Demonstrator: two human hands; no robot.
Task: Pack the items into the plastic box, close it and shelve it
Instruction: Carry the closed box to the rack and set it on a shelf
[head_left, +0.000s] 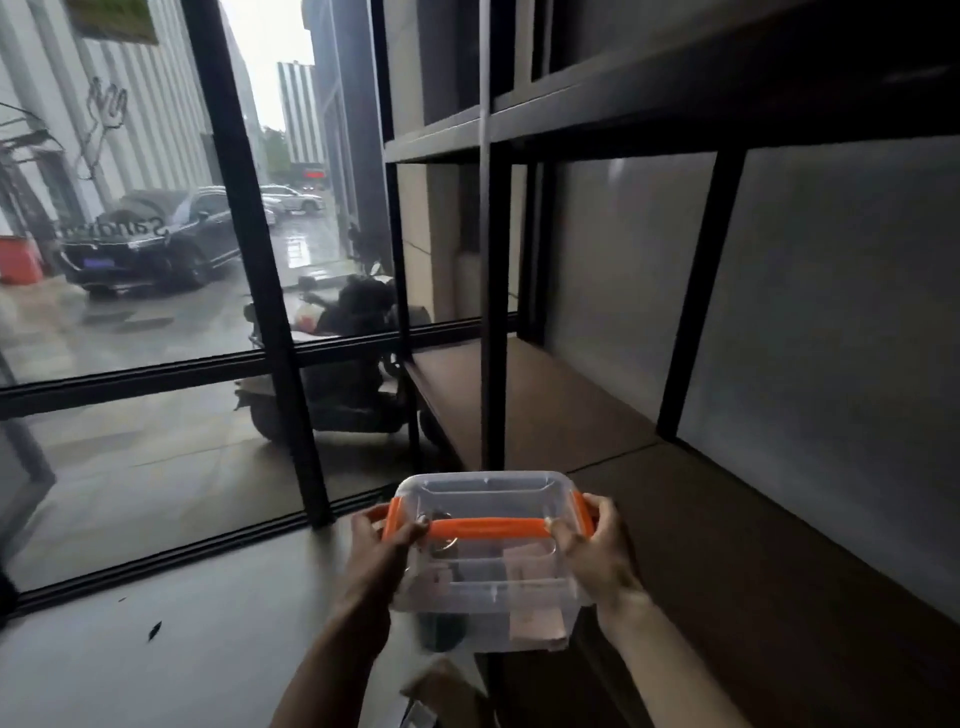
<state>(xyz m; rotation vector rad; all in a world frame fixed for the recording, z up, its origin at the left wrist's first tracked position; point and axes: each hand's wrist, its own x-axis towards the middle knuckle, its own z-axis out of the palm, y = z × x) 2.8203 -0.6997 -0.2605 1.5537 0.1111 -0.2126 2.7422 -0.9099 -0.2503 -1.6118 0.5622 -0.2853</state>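
Holding: a person carries a clear plastic box with both hands, in the air in front of a dark shelf unit.
Window: a large glass wall with black frames fills the left side; behind it there is a wet street with a dark car and a parked scooter.
Shelf unit: black metal posts with brown boards, on the right side; the nearest brown shelf board is right of the box and beyond it.
Floor: grey and smooth, below the window.
Plastic box: transparent, the lid is on, with orange latches at both ends and an orange handle lying across the lid; it does not touch the shelf board.
Contents: a pale pink item and a dark item are visible through the wall, but they are too blurred to name.
Left hand: closed around the left end of the box, at the orange latch.
Right hand: closed around the right end of the box, fingers over the latch.
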